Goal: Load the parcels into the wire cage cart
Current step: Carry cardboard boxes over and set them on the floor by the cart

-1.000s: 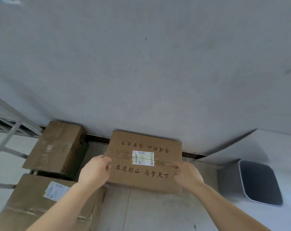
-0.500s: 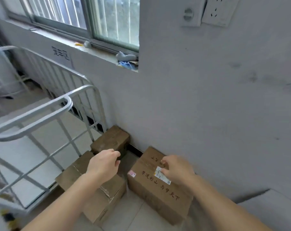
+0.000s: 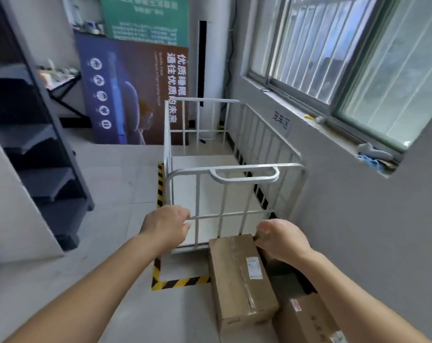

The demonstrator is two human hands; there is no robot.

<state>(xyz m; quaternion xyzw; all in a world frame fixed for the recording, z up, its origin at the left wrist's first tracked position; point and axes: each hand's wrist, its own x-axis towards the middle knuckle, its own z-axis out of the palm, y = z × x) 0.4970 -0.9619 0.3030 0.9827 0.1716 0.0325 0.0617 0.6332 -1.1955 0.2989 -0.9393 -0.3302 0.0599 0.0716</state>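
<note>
The white wire cage cart [image 3: 234,169] stands by the wall under the window, its white floor bare. A long cardboard parcel [image 3: 239,276] with a white label lies on the floor against the cart's near side. A second parcel [image 3: 309,320] with printed characters sits at the bottom right. A darker third parcel [image 3: 281,278] lies between them and the wall, mostly hidden by my right arm. My left hand [image 3: 166,225] hangs loosely curled in front of the cart's lower rail, holding nothing. My right hand [image 3: 281,240] hovers loosely curled over the long parcel's far end.
Yellow-black floor tape [image 3: 180,283] marks the cart's bay. A dark shelf unit [image 3: 36,144] stands at the left, and a blue poster [image 3: 135,95] leans behind the cart. The grey wall with a window sill [image 3: 333,125] runs along the right.
My view swung left from the wall and parcels to the cart. My right hand lifted off the printed parcel; both hands now hover near the cart's near side.
</note>
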